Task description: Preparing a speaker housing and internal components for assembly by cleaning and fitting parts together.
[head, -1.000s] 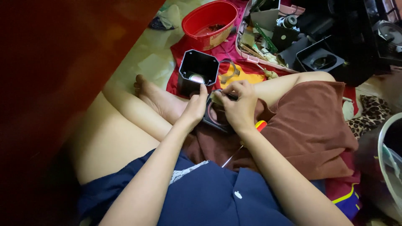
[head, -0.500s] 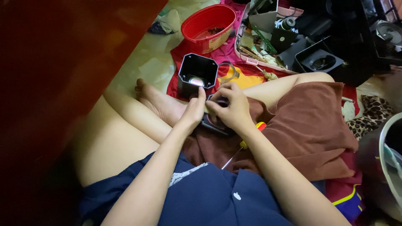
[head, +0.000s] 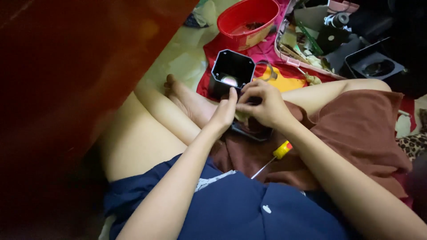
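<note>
— Over the lap, what are the hands doing?
— Left hand [head: 224,113] and right hand [head: 262,104] meet, fingers curled together on a small dark part [head: 251,129]; how tightly they pinch it, I cannot tell.
— Where does that part sit?
— Against the brown shorts [head: 356,129], just below the black box [head: 231,71].
— Anything nearby?
— A yellow-handled screwdriver [head: 278,153] lies on the shorts; a red bowl [head: 249,18] stands beyond.
</note>
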